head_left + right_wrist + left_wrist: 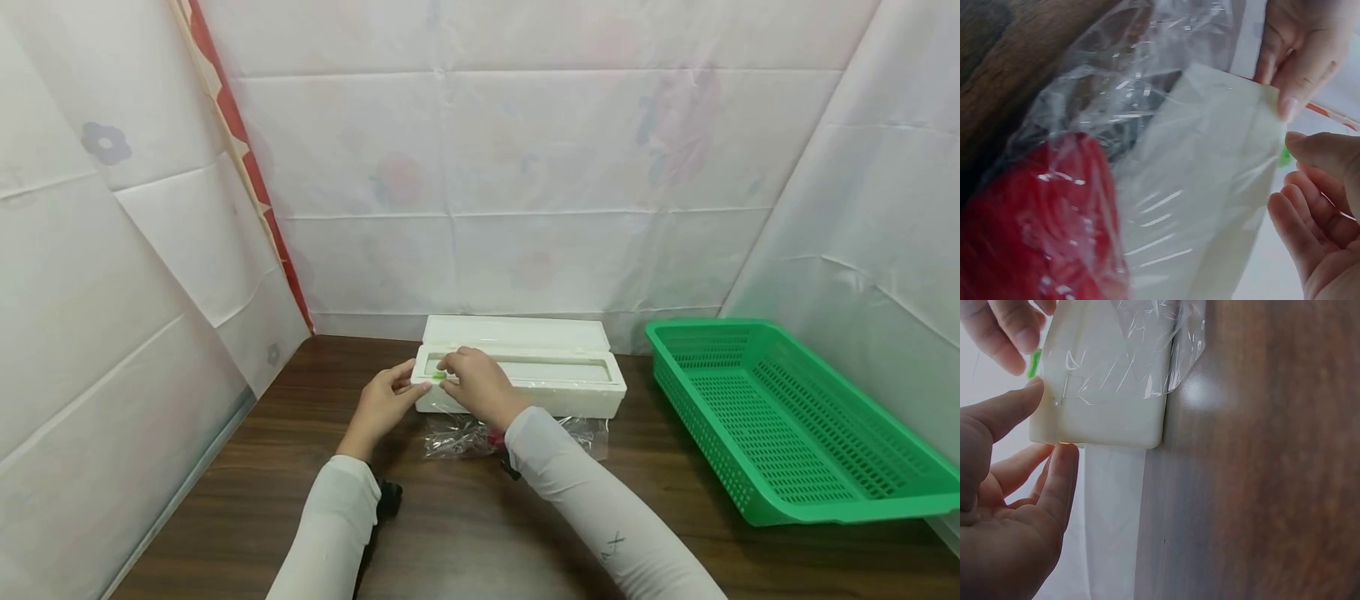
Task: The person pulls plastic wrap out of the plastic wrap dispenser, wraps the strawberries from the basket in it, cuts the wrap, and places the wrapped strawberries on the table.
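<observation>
A long white box that looks like a cling film dispenser stands on the table, its lid raised at the back. My left hand holds its left end, thumb on the front top edge and fingertips against the end wall. Over the opening, my right hand has thumb and finger at a small green slider, apparently pinching it; the contact is partly hidden. Clear film hangs down the box front onto the table. Something red shows through clear plastic by my right wrist.
To the right of the box stands a green perforated basket. Pale patterned sheeting closes off the back and both sides of the brown wooden table.
</observation>
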